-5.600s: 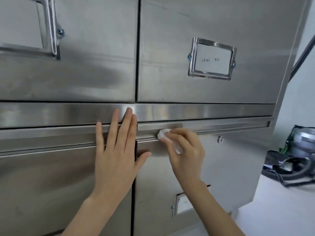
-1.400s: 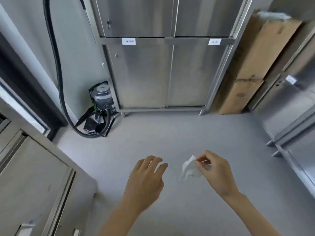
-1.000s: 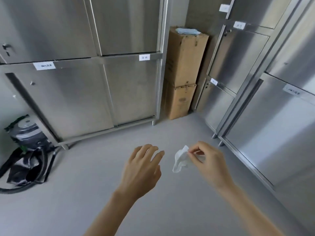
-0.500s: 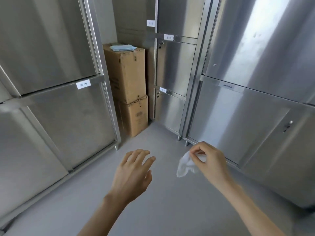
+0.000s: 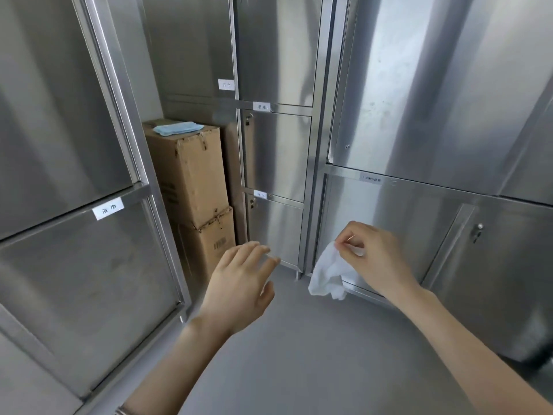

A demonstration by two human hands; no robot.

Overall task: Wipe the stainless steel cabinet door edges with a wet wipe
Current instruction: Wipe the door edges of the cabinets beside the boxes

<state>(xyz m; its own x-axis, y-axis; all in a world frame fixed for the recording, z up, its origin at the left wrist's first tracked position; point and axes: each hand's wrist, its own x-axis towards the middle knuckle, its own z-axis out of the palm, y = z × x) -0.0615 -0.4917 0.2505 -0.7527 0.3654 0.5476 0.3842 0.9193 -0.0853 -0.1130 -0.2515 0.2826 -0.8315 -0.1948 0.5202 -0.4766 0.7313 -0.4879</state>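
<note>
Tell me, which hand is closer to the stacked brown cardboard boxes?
Left. The left hand hovers open just right of the stacked brown cardboard boxes; the right hand, pinching the crumpled white wet wipe, is farther off to the right.

— Our wet wipe [image 5: 327,275]?
— White, crumpled, hanging, pinched by our right hand [image 5: 374,259].
— Our cabinet doors [image 5: 386,217]?
— Brushed stainless, shut, upright; the wipe hangs before the lower right one's left edge.

Labels on cabinets [image 5: 74,130] — 浴巾 [image 5: 108,208], 方巾 [image 5: 226,84], 面巾 [image 5: 261,106] — others blurred.
</note>
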